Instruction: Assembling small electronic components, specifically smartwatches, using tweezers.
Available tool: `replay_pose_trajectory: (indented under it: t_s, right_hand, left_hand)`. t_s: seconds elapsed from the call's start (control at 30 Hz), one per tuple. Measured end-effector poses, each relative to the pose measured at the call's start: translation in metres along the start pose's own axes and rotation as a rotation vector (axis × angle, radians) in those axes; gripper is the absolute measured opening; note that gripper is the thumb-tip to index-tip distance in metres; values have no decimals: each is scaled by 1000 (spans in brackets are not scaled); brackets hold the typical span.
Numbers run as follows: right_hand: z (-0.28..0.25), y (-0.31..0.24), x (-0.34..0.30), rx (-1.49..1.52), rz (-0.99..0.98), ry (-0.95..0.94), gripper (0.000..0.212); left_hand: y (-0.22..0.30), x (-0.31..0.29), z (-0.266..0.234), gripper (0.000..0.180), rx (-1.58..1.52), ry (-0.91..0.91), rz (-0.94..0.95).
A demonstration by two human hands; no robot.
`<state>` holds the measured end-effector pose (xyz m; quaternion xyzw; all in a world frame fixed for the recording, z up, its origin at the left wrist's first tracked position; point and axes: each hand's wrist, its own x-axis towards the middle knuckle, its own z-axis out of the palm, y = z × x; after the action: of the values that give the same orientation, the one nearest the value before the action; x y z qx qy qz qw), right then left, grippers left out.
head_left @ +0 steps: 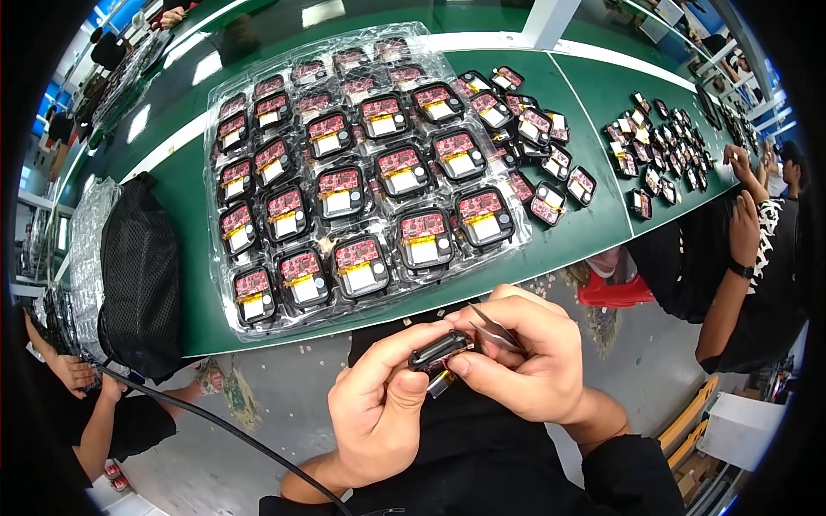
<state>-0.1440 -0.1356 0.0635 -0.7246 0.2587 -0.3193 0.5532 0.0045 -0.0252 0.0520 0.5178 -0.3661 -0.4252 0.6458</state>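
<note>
Just off the table's near edge, in front of my body, my left hand [379, 408] grips a small black device housing [439, 349] between thumb and fingers. The housing is tilted edge-on, and a bit of yellow tape and a shiny strip stick out below it. My right hand [538, 353] pinches the housing's right end with thumb and forefinger. A pair of dark metal tweezers [496, 328] lies within the same hand, its point toward the upper left. The inner face of the housing is mostly hidden by my fingers.
A clear plastic tray [219, 297] on the green table [194, 236] carries rows of black housings with red circuit boards. More loose units [548, 204] are piled to its right. At left stand a black mesh bag [142, 275] and a black cable [232, 439]. People sit on both sides.
</note>
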Motion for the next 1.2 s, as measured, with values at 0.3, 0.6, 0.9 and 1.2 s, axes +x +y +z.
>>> replay_pose_trajectory:
  t_s: [0.3,0.6,0.9,1.2]
  right_hand:
    - [3,7,-4,5,-25,25,34]
    - [2,6,3,-93,-24,90,32]
    - [-22,-22,0,-28,-36,231,54]
    - [-73,-30,-13,25,-15,420,50]
  left_hand:
    - [1,-3,1,38,109,-11,9]
    - [-2,14,3,31,271,-51,144]
    - [84,59,-38,45,453,208,688]
    - [294,241,-48,28,865,631,1281]
